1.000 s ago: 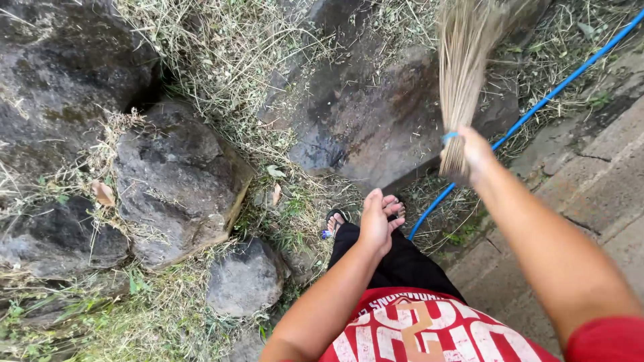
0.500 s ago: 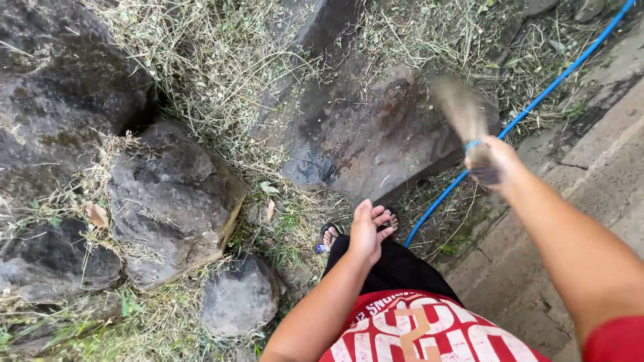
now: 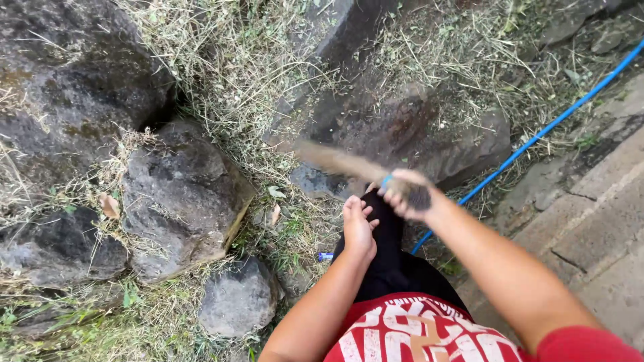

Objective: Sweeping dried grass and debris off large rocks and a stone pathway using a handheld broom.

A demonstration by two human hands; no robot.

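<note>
My right hand (image 3: 406, 192) grips the base of a straw hand broom (image 3: 339, 161) tied with a blue band. The broom is blurred and points left over the flat dark rock (image 3: 402, 137) in front of me. My left hand (image 3: 357, 228) hangs empty just below it, fingers loosely together, over my black trouser leg (image 3: 386, 255). My red shirt with white print (image 3: 416, 332) fills the bottom of the view.
Large grey boulders (image 3: 178, 191) lie to the left, with a smaller one (image 3: 238, 295) near my leg. Dry cut grass (image 3: 228, 60) covers the ground between them. A blue hose (image 3: 537, 137) runs diagonally at right beside a concrete paved edge (image 3: 597, 221).
My right hand has swung the broom down and to the left, from upright at the right to lying across the rock in front of me. My left hand stayed near my leg.
</note>
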